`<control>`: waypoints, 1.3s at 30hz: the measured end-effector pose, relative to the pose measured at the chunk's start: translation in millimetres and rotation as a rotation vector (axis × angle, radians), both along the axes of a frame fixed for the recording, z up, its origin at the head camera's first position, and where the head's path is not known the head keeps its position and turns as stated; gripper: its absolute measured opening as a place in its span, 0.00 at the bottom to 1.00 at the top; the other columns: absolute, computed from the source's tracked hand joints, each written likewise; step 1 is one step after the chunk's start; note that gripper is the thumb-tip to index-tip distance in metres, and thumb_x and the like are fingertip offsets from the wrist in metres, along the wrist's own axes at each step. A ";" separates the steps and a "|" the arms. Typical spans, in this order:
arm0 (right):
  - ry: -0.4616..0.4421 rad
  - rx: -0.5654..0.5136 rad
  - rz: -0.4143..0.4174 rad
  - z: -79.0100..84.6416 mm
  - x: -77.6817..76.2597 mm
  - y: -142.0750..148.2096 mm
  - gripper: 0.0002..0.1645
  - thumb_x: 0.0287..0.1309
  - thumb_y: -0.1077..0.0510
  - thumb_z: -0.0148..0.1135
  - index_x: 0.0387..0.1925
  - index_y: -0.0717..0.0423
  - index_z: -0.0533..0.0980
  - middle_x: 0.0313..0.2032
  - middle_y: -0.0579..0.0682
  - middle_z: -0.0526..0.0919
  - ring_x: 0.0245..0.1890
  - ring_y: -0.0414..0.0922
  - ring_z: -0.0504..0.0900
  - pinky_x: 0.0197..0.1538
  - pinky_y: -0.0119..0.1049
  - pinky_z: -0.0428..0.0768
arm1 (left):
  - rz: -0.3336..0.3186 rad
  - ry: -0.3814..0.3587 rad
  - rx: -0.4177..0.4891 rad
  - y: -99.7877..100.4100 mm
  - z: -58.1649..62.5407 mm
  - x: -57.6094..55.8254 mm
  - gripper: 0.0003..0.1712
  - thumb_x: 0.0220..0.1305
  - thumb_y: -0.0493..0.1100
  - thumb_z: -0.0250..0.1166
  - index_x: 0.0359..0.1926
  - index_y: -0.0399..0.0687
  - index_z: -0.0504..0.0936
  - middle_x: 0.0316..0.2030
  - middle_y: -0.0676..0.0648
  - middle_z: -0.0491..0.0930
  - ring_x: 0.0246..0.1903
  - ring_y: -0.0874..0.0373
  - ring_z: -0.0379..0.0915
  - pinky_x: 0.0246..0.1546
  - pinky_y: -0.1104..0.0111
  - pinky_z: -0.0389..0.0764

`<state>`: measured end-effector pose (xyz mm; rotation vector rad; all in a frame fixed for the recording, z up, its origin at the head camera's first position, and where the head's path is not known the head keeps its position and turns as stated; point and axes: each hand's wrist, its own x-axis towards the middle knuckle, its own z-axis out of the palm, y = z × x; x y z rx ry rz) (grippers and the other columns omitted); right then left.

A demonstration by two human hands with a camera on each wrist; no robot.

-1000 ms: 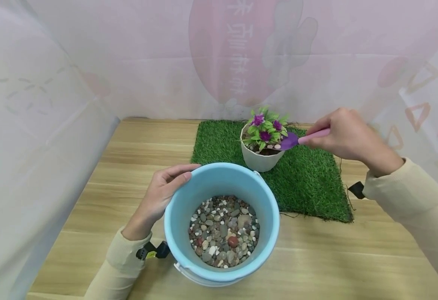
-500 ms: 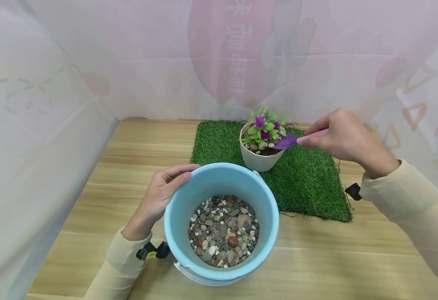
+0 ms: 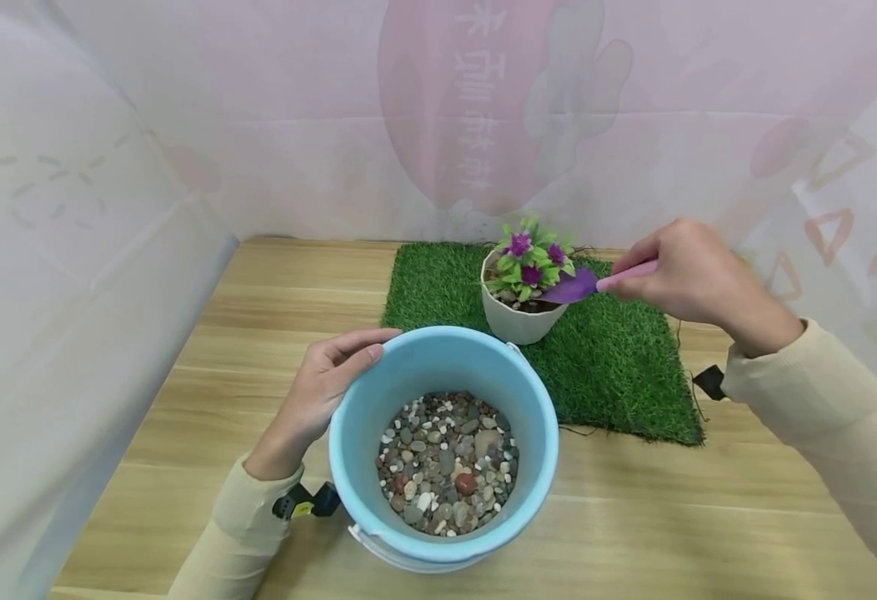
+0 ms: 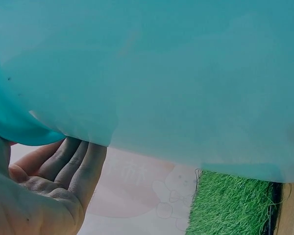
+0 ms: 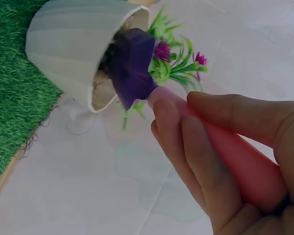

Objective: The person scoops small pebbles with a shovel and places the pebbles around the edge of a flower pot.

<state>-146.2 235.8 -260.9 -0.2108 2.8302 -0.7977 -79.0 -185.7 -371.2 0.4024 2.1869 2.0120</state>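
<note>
In the head view my right hand [image 3: 682,271] holds a small trowel by its pink handle [image 3: 628,275]. The purple trowel blade [image 3: 569,287] reaches over the right rim of a white flowerpot [image 3: 521,323]. Thumb and fingers wrap the handle in the right wrist view, where the blade [image 5: 132,66] lies across the pot's mouth. Leafy green plants with purple flowers [image 3: 531,275] grow from dark soil and pebbles. My left hand [image 3: 326,383] rests against the upper left rim of a light blue bucket [image 3: 446,546]; the left wrist view shows its fingers [image 4: 85,171] fairly straight, tips hidden by the bucket.
Mixed pebbles [image 3: 446,467] cover the bucket's bottom, and its white handle [image 3: 386,554] hangs at the front. The pot stands on an artificial grass mat [image 3: 626,379] on a wooden table [image 3: 243,308]. Printed cloth [image 3: 296,167] hangs behind and along both sides.
The trowel blade has moved slightly left and down, farther into the pot. Pale pebbles seen at the blade's tip earlier no longer show there. The left hand and bucket stay put.
</note>
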 end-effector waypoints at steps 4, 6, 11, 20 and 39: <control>0.008 -0.014 0.021 -2.1 0.7 3.1 0.19 0.62 0.44 0.77 0.44 0.54 0.91 0.37 0.51 0.94 0.19 0.40 0.73 0.15 0.32 0.67 | 0.005 0.001 -0.014 3.4 -0.8 1.7 0.21 0.81 0.40 0.57 0.66 0.32 0.79 0.55 0.47 0.89 0.44 0.53 0.91 0.43 0.53 0.95; 0.006 -0.025 0.023 -3.3 1.7 5.0 0.19 0.61 0.45 0.77 0.44 0.54 0.91 0.37 0.52 0.94 0.20 0.41 0.75 0.15 0.32 0.69 | 0.006 0.000 -0.020 5.2 -0.8 2.4 0.21 0.81 0.41 0.58 0.66 0.33 0.79 0.55 0.48 0.89 0.44 0.52 0.92 0.42 0.53 0.95; 0.004 -0.044 0.021 -4.8 2.4 7.6 0.19 0.62 0.45 0.76 0.44 0.54 0.91 0.36 0.50 0.94 0.21 0.39 0.77 0.17 0.31 0.69 | 0.002 0.004 -0.022 6.7 -1.2 1.6 0.21 0.81 0.40 0.57 0.66 0.32 0.79 0.53 0.50 0.89 0.43 0.52 0.92 0.42 0.52 0.95; 0.034 -0.015 0.041 -1.7 -2.5 3.4 0.18 0.62 0.48 0.77 0.44 0.57 0.91 0.39 0.55 0.94 0.28 0.42 0.85 0.23 0.32 0.80 | -0.008 0.012 -0.010 0.7 -4.9 -3.9 0.21 0.81 0.40 0.57 0.66 0.32 0.79 0.52 0.52 0.90 0.43 0.51 0.92 0.42 0.51 0.95; 0.251 0.115 0.108 12.6 15.1 16.9 0.13 0.63 0.50 0.76 0.39 0.57 0.91 0.37 0.57 0.94 0.27 0.42 0.87 0.24 0.26 0.81 | 0.000 -0.001 -0.005 -1.7 -7.9 -7.0 0.21 0.81 0.40 0.57 0.66 0.33 0.79 0.52 0.52 0.90 0.43 0.51 0.92 0.42 0.52 0.95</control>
